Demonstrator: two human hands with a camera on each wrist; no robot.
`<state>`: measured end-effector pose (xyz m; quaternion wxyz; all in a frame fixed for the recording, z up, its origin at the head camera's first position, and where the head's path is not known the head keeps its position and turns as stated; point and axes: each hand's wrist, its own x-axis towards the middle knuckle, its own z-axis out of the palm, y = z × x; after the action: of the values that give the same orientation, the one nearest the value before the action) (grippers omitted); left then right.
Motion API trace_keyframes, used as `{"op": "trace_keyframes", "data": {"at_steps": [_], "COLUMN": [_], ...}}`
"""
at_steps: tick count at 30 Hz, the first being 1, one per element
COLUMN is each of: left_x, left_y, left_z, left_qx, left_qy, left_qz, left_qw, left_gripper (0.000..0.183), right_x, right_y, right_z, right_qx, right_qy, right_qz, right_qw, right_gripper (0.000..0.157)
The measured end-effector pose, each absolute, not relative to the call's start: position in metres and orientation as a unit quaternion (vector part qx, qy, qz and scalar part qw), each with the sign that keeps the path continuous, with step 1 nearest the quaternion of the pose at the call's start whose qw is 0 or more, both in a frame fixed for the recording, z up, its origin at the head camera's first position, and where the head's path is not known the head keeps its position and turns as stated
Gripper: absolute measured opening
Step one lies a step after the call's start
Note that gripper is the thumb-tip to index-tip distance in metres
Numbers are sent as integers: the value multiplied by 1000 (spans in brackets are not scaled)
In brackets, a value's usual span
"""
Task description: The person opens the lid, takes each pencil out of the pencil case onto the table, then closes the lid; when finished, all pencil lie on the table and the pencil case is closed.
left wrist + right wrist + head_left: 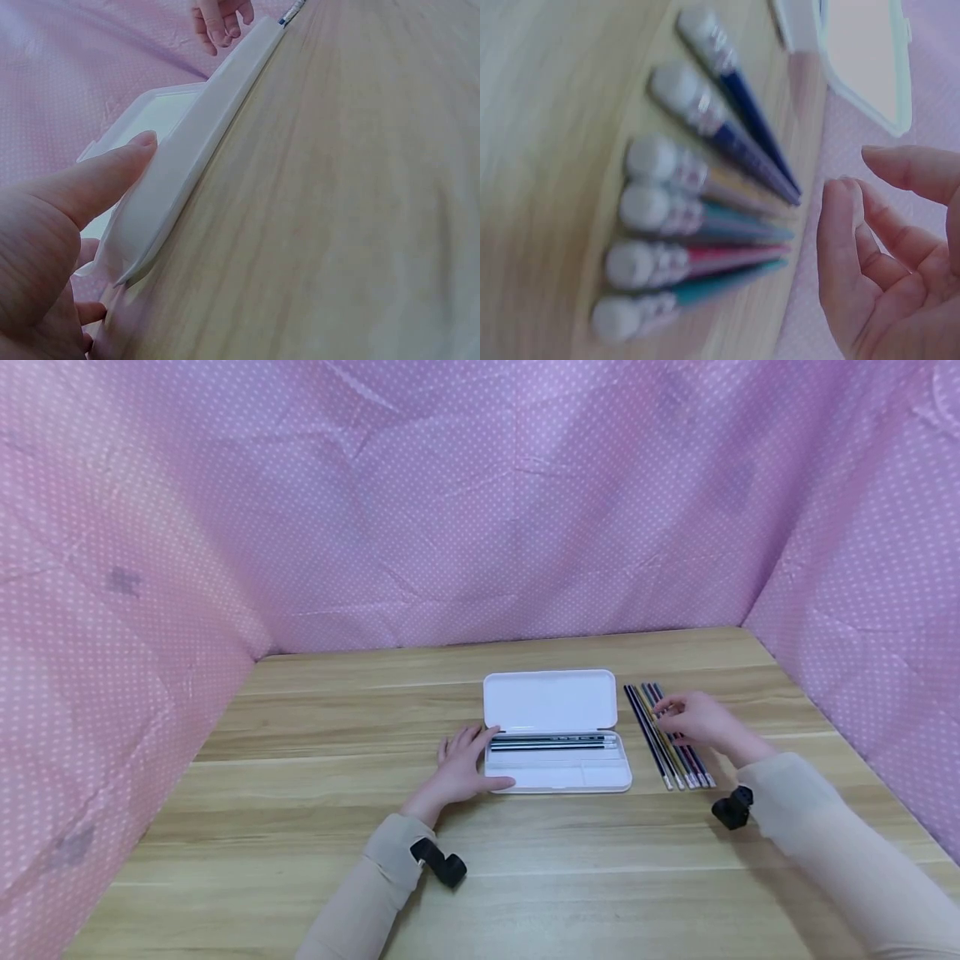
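Note:
An unlatched white pencil case (551,781) lies on the table with its lid (550,700) folded back. Dark pencils (552,742) lie lengthwise in its back section. My left hand (459,770) spans the case's left end and grips it, the thumb along the front wall and the index finger near the hinge. Right of the case, several pencils (654,737) lie side by side, their white eraser ends towards me. Over this row hovers my right hand (693,720). Its thumb and index fingertips are apart with nothing between them in the right wrist view.
The wood-grain table (315,760) extends around the case and pencils. Pink dotted cloth (480,510) hangs behind it and along both sides. A small black wrist device (438,862) sits on the left sleeve, another wrist device (732,808) on the right.

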<state>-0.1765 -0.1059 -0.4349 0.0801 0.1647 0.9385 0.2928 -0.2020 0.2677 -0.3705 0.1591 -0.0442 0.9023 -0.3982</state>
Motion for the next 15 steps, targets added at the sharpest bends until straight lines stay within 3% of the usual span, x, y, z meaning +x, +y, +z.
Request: {"op": "trace_keyframes", "data": {"at_steps": [15], "left_x": [-175], "left_y": [-106], "left_z": [-434], "left_qx": [164], "left_qy": [938], "left_qz": [295], "left_qw": [82], "left_gripper": [84], "right_x": [-199], "right_y": [221], "right_z": [-374], "right_qx": [-143], "right_qy": [915], "right_qz": [-358], "right_qw": [122], "right_gripper": [28]}}
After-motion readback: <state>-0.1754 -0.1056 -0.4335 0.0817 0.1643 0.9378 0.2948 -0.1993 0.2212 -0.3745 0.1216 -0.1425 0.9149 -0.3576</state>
